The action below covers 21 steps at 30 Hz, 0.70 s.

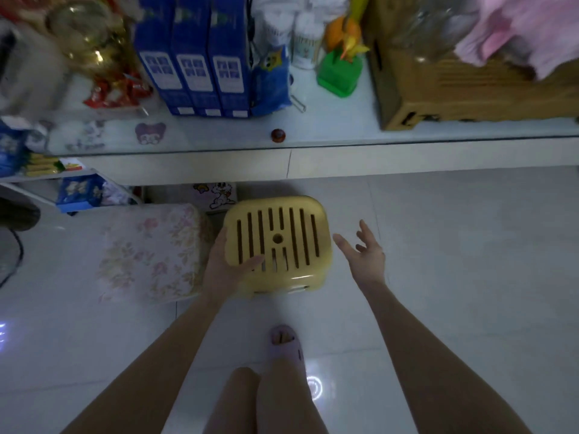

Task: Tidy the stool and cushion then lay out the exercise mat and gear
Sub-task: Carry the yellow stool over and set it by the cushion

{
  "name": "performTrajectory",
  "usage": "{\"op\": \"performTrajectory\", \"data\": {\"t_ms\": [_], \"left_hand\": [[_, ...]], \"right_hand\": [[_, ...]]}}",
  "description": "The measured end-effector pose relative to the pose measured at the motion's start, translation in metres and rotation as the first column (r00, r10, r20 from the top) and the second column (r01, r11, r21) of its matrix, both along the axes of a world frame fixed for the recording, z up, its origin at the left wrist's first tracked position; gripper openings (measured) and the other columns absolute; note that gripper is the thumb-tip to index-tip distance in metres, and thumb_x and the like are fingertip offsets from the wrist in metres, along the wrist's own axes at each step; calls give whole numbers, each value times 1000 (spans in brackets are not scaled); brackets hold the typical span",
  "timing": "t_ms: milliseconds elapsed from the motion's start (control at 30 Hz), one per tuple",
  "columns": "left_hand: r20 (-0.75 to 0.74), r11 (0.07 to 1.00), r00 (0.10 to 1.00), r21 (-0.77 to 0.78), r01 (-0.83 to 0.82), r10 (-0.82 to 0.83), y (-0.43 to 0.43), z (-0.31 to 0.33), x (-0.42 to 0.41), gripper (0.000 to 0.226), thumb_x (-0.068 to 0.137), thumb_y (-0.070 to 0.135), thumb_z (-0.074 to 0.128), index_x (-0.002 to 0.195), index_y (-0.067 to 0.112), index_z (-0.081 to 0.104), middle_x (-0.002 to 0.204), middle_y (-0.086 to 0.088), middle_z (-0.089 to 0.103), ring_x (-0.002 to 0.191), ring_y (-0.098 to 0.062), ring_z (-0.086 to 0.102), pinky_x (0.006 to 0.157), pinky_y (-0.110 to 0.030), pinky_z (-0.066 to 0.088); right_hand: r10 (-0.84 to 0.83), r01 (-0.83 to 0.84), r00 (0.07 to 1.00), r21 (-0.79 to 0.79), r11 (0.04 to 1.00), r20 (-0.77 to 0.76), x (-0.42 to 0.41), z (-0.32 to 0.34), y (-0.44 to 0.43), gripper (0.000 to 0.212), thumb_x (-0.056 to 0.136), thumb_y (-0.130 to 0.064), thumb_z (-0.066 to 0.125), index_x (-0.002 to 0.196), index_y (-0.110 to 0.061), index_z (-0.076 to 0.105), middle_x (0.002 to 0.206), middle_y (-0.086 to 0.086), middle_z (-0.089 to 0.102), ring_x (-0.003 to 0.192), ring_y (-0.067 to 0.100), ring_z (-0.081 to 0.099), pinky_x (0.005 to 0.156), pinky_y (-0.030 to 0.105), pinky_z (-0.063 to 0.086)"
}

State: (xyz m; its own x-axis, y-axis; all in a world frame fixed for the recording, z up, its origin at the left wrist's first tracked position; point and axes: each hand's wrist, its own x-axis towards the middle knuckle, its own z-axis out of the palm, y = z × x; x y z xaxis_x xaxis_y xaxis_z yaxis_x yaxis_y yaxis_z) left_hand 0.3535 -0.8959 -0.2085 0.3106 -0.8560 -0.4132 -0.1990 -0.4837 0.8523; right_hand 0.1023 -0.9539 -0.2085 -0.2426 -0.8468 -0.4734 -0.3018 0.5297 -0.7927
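Head view: the left hand point(226, 268) grasps the yellow slatted stool point(279, 245) at its left edge, thumb laid across the seat top and fingers hidden beneath the rim. The right hand point(363, 255) is released, fingers spread, just beside the stool's right edge and not touching it. The stool sits at the centre of the frame over the pale tiled floor point(454, 261); whether it rests on the tiles cannot be told. The floral cushion point(150, 252) lies on the floor immediately left of it. A white counter point(344, 158) spans the upper frame, bearing blue boxes point(191, 57) and a cardboard box point(470, 89). A slippered foot point(286, 343) shows at lower centre.
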Motion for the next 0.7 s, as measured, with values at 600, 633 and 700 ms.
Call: {"op": "performTrajectory", "data": {"t_ms": [600, 633, 700], "left_hand": [[-65, 942, 941, -74, 326, -331, 75, 295, -96, 91, 73, 20, 81, 147, 19, 28, 149, -4, 34, 136, -18, 34, 84, -8, 41], [-60, 939, 939, -79, 335, -340, 77, 298, -99, 92, 73, 19, 81, 148, 19, 27, 150, -4, 33, 137, -18, 32, 90, -11, 40], [-61, 918, 917, -74, 389, -394, 90, 310, -114, 92, 74, 18, 80, 148, 18, 26, 152, -6, 32, 138, -19, 31, 106, -26, 33]], "right_hand": [[-296, 307, 950, -139, 941, 93, -65, 278, 149, 63, 82, -37, 72, 138, -22, 48, 131, 4, 56, 107, 17, 56, 84, 25, 40], [-302, 314, 948, -142, 939, 100, -67, 282, 153, 63, 82, -37, 72, 138, -21, 48, 131, 4, 56, 107, 17, 56, 84, 25, 40], [-344, 357, 933, -152, 922, 104, -80, 297, 180, 63, 82, -38, 71, 138, -22, 47, 131, 4, 55, 108, 17, 56, 85, 25, 40]]}}
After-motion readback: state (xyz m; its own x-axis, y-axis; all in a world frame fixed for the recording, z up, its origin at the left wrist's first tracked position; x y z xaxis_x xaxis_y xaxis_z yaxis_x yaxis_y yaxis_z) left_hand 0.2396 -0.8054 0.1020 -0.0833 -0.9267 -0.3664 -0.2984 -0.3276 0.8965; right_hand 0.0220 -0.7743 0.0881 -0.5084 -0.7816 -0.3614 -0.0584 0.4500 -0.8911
